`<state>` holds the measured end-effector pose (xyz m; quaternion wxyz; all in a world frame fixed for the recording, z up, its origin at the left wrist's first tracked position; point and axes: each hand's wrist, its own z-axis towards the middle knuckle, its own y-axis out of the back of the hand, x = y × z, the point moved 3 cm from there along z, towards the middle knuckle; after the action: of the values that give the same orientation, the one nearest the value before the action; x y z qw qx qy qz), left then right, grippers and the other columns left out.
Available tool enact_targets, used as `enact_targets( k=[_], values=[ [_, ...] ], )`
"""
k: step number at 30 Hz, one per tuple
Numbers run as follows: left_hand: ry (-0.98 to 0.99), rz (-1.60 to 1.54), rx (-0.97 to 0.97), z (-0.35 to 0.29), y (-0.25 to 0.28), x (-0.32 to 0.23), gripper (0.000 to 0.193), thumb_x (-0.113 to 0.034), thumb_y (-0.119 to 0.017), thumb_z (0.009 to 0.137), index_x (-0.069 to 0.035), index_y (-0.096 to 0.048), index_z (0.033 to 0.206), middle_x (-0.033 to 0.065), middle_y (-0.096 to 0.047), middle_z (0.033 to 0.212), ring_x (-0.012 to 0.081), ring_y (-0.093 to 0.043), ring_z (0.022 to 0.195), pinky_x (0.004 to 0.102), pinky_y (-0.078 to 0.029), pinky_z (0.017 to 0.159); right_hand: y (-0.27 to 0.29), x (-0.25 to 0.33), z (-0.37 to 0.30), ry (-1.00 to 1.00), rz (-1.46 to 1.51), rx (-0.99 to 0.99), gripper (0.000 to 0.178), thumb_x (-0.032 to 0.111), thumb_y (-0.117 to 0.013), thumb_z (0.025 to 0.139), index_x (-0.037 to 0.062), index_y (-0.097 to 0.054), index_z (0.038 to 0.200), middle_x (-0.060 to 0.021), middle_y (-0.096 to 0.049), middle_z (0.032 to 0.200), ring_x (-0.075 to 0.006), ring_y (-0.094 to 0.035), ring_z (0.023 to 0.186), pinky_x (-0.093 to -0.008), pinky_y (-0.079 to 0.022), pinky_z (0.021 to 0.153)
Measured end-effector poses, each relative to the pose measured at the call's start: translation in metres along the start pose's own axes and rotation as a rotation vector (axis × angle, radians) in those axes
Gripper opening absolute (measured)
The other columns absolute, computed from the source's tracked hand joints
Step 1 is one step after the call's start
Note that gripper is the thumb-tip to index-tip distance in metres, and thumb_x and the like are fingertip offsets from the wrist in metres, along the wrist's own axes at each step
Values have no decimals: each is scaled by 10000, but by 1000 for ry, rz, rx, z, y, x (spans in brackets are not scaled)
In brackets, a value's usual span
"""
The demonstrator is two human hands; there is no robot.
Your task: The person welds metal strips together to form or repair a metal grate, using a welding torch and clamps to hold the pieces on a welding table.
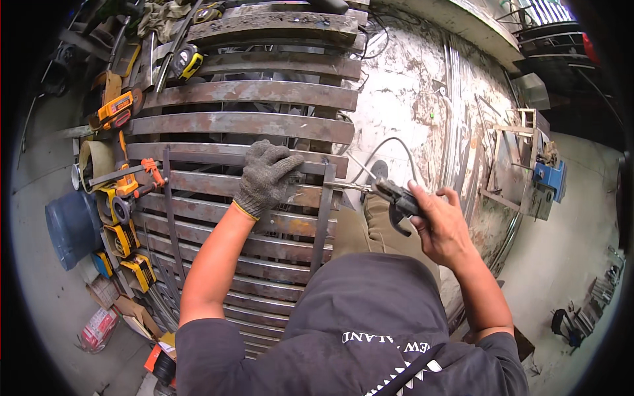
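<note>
My left hand [265, 177], in a grey knitted glove, rests over the top bar of a steel frame [323, 221]. Its fingers are bent, and whatever they grip is hidden beneath the glove. The frame of flat bars lies on a slatted metal bench [257, 123]. My bare right hand [441, 228] is closed round a black welding electrode holder [398, 198], right of the frame's corner. A thin electrode [360, 165] slants up and left from its jaws, its tip apart from the frame. A shiny metal piece [348, 187] sticks out beside the frame's right bar.
An orange angle grinder [117, 111], an orange-handled clamp [153, 173] and a tape measure [187, 61] lie along the bench's left side. Yellow bins [122, 239] and a blue container [71, 230] stand beyond. A dark cable [404, 146] loops over the right-hand floor. Farther right stands a metal stand [515, 162].
</note>
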<state>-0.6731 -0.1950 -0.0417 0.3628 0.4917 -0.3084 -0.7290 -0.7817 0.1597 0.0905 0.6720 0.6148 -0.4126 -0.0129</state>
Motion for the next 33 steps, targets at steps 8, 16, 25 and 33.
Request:
enact_targets(
  k=[8, 16, 25, 33],
  values=[
    [25, 6, 7, 9, 2, -4, 405, -225, -879, 785, -166, -797, 1178, 64, -711, 1089, 335, -651, 1037, 505, -506, 1011, -53, -9, -5, 16, 105, 89, 781, 34, -749, 929, 286, -507, 1628, -89, -596, 859, -323, -631, 824, -591, -460, 1175],
    [9, -24, -2, 9, 4, -6, 386, -186, -840, 794, -130, -782, 1171, 93, -712, 1140, 354, -641, 992, 507, -503, 936, -64, -1, -3, 30, 208, -28, 767, -5, -794, 883, 215, -577, 1585, -35, -541, 767, -245, -601, 730, -609, -466, 1177],
    [-2, -31, -31, 10, 3, -7, 425, -142, -828, 752, -111, -772, 1172, 96, -705, 1129, 355, -638, 998, 505, -503, 943, -72, 2, -1, 35, 152, 9, 807, -7, -792, 854, 231, -571, 1593, -52, -506, 760, -269, -593, 726, -609, -462, 1188],
    [-28, -23, -3, 5, 0, -3, 464, -149, -874, 743, -124, -791, 1199, 102, -704, 1119, 359, -662, 1042, 516, -527, 987, -65, 4, 3, 16, 185, 4, 752, 16, -794, 891, 210, -582, 1586, -55, -483, 747, -266, -564, 698, -603, -471, 1180]
  ],
)
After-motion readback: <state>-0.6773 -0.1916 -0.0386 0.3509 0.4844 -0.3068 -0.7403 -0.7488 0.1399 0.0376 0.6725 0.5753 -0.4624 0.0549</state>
